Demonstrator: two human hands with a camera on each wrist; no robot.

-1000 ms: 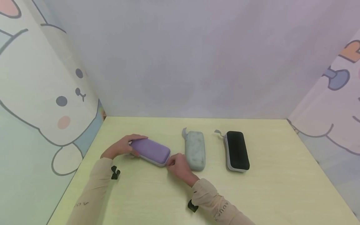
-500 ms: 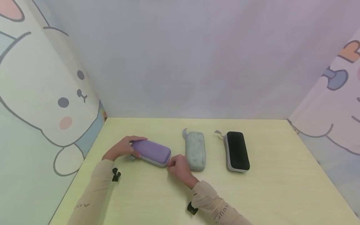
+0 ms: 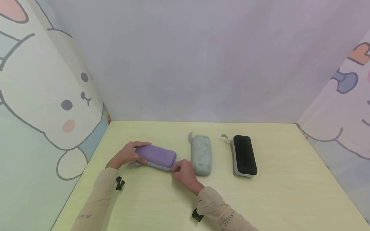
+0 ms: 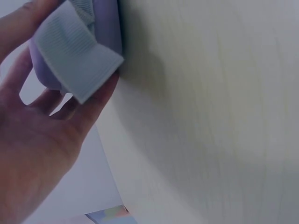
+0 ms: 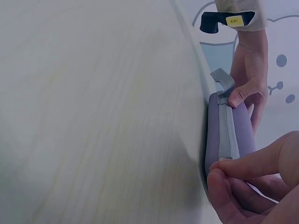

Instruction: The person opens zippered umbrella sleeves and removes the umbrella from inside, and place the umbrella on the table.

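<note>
A purple zip case [image 3: 157, 155] with a pale zipper band lies at the left of the table. My left hand [image 3: 128, 154] grips its left end, thumb on the near side and fingers over the far side. Beside that thumb a grey fabric tab [image 4: 77, 51] sticks out from the end of the case. At the case's right end, the thumb and index finger of my right hand [image 3: 185, 173] pinch together at the end of the zipper band [image 5: 227, 133]. The zipper pull there is hidden by the fingertips. The zipper band looks closed between the two hands.
A pale grey-green case [image 3: 201, 155] lies just right of my right hand, and a black-topped case [image 3: 244, 155] farther right. Both have grey tabs at their far left corners. A plain backdrop [image 3: 196, 64] stands behind the pale wooden table [image 3: 289, 179].
My left hand and the left end of the purple case have come slightly nearer, so the case lies a little more level. My right hand keeps its pinch at the corner.
</note>
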